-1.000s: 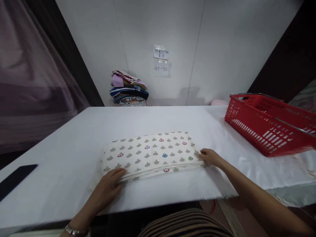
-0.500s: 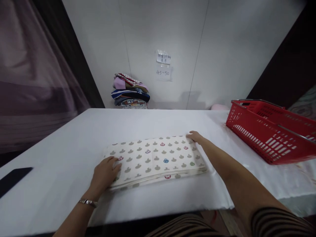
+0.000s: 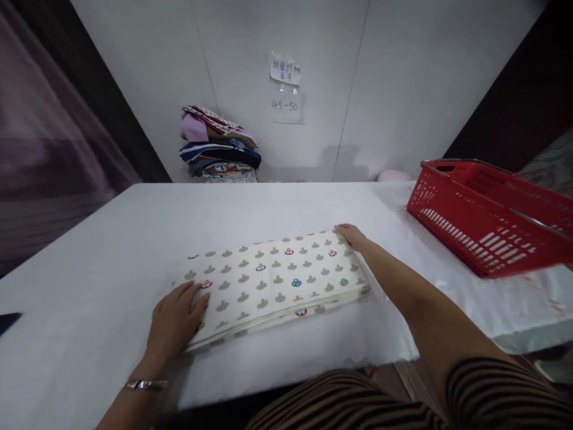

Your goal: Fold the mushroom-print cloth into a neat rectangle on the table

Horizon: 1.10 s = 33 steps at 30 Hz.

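A white cloth (image 3: 268,286), printed with grey mushroom shapes and a few red, blue and green ones, lies folded into a long flat stack in front of me. Its layered edge faces me, and it slants up toward the right. My left hand (image 3: 176,319) rests on the near left end, fingers stretched over the fabric and thumb apart. At the far right corner, my right hand (image 3: 351,235) has its fingers closed around the cloth's edge; its thumb is hard to make out.
The cloth lies on a white-covered table (image 3: 286,206). A red plastic basket (image 3: 483,239) with metal handles stands at the right. By the back wall is a pile of folded fabrics (image 3: 219,146), left of paper notes (image 3: 286,92). A dark flat object (image 3: 8,321) shows at the left edge.
The view has shifted, so the wall notes and fabric pile sit higher and further left. Both hands keep their places on the cloth, which looks much the same.
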Each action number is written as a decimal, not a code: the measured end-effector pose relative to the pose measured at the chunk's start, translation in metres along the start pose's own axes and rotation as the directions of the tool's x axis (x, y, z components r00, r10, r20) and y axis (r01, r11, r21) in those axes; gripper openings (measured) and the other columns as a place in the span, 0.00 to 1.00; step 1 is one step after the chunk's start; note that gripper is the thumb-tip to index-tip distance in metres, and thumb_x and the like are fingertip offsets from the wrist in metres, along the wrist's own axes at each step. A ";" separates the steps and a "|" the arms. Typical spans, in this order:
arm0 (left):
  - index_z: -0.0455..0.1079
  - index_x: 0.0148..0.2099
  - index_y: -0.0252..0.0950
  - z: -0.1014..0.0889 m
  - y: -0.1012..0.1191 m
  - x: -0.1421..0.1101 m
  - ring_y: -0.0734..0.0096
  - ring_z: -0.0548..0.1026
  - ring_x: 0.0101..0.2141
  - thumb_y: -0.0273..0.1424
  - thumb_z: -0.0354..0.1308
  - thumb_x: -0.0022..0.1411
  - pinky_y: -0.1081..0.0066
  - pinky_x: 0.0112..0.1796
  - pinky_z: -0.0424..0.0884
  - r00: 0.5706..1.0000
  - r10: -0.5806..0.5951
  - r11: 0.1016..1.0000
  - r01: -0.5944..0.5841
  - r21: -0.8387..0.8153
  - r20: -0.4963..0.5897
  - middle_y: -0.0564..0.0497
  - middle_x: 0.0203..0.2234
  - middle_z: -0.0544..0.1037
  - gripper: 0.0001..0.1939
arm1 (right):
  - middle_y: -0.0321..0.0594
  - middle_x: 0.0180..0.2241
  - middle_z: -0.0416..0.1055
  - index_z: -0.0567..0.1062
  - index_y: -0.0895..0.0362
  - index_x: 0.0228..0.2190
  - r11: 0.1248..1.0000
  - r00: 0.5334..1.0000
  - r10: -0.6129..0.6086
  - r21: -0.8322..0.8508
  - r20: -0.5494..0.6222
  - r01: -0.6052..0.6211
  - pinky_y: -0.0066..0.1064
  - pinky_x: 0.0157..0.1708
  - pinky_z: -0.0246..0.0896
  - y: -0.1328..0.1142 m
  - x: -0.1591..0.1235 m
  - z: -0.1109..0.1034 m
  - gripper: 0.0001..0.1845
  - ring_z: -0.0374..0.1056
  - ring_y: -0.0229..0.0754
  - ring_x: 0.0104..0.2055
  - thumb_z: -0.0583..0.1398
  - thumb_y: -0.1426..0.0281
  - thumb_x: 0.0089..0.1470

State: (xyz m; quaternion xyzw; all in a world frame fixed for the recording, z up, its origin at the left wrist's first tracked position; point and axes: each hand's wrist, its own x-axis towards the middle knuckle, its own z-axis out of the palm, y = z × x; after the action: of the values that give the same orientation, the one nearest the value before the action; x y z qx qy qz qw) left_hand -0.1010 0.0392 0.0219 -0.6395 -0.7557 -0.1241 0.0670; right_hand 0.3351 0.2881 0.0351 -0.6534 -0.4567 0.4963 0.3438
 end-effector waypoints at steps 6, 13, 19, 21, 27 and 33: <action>0.71 0.46 0.33 0.002 -0.005 -0.004 0.53 0.71 0.48 0.44 0.46 0.62 0.54 0.48 0.68 0.997 0.045 0.997 -0.048 -0.060 -0.058 0.41 0.48 0.73 0.23 | 0.45 0.39 0.74 0.58 0.57 0.58 0.998 0.985 0.049 0.017 0.167 -0.052 0.27 0.28 0.66 0.016 -0.041 -0.038 0.35 0.70 0.37 0.30 0.63 0.67 0.51; 0.72 0.47 0.40 -0.001 0.016 -0.028 0.58 0.71 0.49 0.48 0.48 0.59 0.60 0.48 0.68 0.957 0.281 0.937 -0.289 -0.198 -0.069 0.46 0.49 0.73 0.23 | 0.41 0.37 0.73 0.54 0.55 0.60 0.996 0.977 0.009 -0.089 0.214 0.010 0.25 0.26 0.64 0.054 -0.102 -0.064 0.39 0.68 0.37 0.30 0.63 0.66 0.50; 0.69 0.52 0.42 -0.002 0.029 -0.042 0.54 0.68 0.52 0.49 0.47 0.60 0.52 0.51 0.63 0.928 0.372 0.923 -0.372 -0.098 -0.009 0.46 0.52 0.71 0.25 | 0.31 0.24 0.67 0.57 0.58 0.60 0.965 0.983 -0.052 -0.244 0.175 0.094 0.23 0.20 0.55 0.057 -0.121 -0.059 0.37 0.59 0.31 0.20 0.62 0.68 0.50; 0.69 0.52 0.42 -0.002 0.028 -0.042 0.54 0.68 0.52 0.49 0.47 0.60 0.53 0.50 0.63 0.919 0.394 0.916 -0.394 -0.078 -0.013 0.46 0.52 0.71 0.25 | 0.31 0.24 0.66 0.58 0.57 0.59 0.953 0.988 -0.086 -0.278 0.130 0.120 0.23 0.20 0.55 0.052 -0.120 -0.055 0.35 0.59 0.31 0.20 0.61 0.70 0.51; 0.69 0.52 0.40 0.002 0.025 -0.047 0.55 0.68 0.52 0.47 0.47 0.61 0.56 0.51 0.64 0.901 0.430 0.900 -0.433 -0.053 -0.051 0.44 0.52 0.71 0.24 | 0.38 0.32 0.72 0.66 0.58 0.54 0.772 0.977 -0.210 -0.605 0.048 0.195 0.25 0.27 0.58 0.043 -0.121 -0.060 0.29 0.66 0.36 0.28 0.61 0.67 0.50; 0.69 0.52 0.39 0.003 0.027 -0.052 0.54 0.67 0.53 0.47 0.47 0.61 0.55 0.52 0.64 0.910 0.405 0.908 -0.412 -0.081 -0.094 0.44 0.52 0.71 0.24 | 0.36 0.25 0.71 0.71 0.58 0.43 0.759 0.976 -0.215 -0.624 0.031 0.187 0.25 0.26 0.57 0.055 -0.134 -0.065 0.18 0.66 0.36 0.26 0.59 0.60 0.53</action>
State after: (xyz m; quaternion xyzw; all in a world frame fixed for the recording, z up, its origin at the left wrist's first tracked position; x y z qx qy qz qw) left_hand -0.0651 -0.0048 0.0080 -0.7809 -0.5950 -0.1686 0.0882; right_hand 0.3998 0.1432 0.0476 -0.6878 -0.6548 0.2636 0.1697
